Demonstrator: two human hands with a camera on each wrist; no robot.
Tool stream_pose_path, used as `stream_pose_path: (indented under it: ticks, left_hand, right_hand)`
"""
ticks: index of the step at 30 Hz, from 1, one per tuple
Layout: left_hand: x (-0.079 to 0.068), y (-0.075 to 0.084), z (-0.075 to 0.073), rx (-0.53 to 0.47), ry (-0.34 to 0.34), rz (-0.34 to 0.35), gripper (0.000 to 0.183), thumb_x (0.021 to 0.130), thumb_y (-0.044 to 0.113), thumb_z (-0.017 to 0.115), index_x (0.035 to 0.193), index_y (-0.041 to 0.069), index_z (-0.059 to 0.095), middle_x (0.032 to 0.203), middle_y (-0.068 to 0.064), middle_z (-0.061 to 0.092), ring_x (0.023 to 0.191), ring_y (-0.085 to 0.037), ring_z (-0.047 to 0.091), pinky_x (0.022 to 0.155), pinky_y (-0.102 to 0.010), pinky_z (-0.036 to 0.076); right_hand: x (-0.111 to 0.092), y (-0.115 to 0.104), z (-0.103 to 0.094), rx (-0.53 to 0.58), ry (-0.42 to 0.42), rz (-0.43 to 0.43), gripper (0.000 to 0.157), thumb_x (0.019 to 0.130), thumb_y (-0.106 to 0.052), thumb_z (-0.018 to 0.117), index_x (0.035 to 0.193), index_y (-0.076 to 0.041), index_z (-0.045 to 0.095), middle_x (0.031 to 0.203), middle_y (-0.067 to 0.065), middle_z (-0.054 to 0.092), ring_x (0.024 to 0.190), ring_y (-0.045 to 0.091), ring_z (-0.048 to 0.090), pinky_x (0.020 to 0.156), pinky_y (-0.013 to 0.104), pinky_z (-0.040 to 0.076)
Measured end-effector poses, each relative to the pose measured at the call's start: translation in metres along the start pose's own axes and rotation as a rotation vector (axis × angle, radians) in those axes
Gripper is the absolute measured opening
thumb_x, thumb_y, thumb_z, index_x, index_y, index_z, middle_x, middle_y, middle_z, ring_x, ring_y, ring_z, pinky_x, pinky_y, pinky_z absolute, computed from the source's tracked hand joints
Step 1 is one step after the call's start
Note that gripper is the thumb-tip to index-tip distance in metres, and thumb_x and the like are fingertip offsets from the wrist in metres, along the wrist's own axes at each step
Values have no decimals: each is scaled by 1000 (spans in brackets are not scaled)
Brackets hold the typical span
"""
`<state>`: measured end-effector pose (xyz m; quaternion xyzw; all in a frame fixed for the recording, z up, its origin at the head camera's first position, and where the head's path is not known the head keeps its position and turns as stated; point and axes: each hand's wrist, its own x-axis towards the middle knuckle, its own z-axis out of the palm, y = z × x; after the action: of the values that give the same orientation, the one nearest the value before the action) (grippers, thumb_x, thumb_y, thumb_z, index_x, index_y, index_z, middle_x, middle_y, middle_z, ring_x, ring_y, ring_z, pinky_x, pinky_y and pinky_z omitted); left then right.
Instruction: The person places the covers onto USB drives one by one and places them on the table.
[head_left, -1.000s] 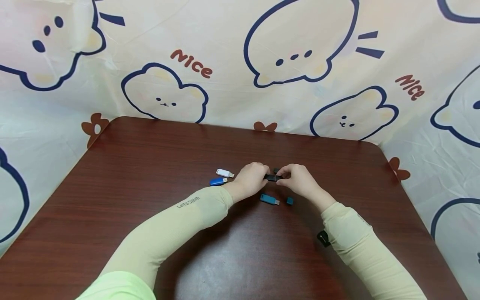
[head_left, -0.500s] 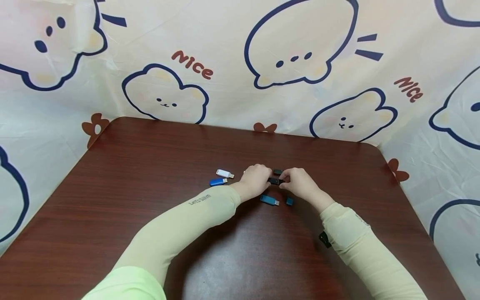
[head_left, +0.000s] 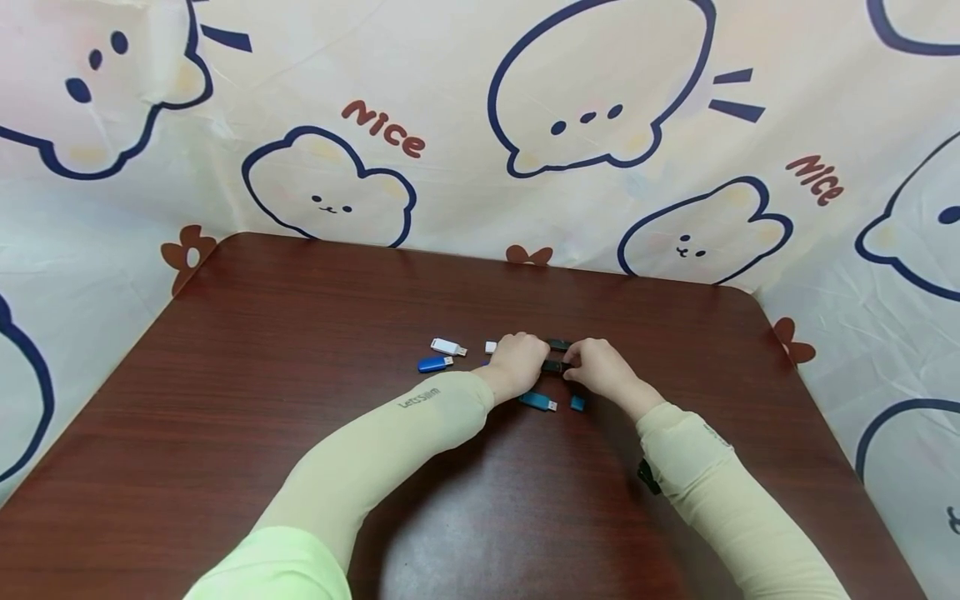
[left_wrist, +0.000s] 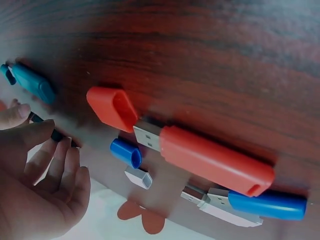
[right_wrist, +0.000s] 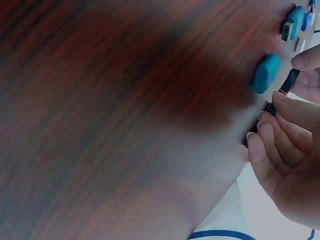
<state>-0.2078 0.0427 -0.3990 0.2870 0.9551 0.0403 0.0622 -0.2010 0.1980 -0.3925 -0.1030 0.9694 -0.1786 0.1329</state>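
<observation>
My left hand (head_left: 520,364) and right hand (head_left: 602,368) meet over the table, pinching opposite ends of a small black USB stick (head_left: 553,367). In the right wrist view its dark body (right_wrist: 290,80) spans the gap between the fingertips, with a thin reddish line at the right end. Fingers cover both ends, so whether a cap is on cannot be told. Just behind lies another dark piece (head_left: 558,344). Nearer me rest a teal USB stick (head_left: 537,402), plug bare, and its teal cap (head_left: 577,403).
Left of the hands lie an uncapped white USB stick (head_left: 448,347) and a blue one (head_left: 435,364). The left wrist view adds a red USB stick (left_wrist: 215,160), red cap (left_wrist: 112,107), blue cap (left_wrist: 126,152) and white cap (left_wrist: 138,177). A printed cloth (head_left: 450,200) hangs behind the table.
Both hands have shifted slightly nearer me, the left also rightward, with the black stick between them. The white cap and the dark piece behind now show more. The other sticks stay put.
</observation>
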Motion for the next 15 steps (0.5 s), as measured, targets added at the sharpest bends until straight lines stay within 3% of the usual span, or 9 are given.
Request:
stream_pose_path:
  ticks: [15]
  left_hand:
    - [2, 1, 4, 17, -26, -14, 21, 96, 18, 50, 108, 17, 68, 104, -2, 67, 96, -18, 61, 84, -32, 51]
  right_hand:
    - [4, 1, 3, -38, -1, 5, 17, 84, -10, 67, 99, -2, 68, 102, 15, 67, 84, 23, 60, 74, 38, 51]
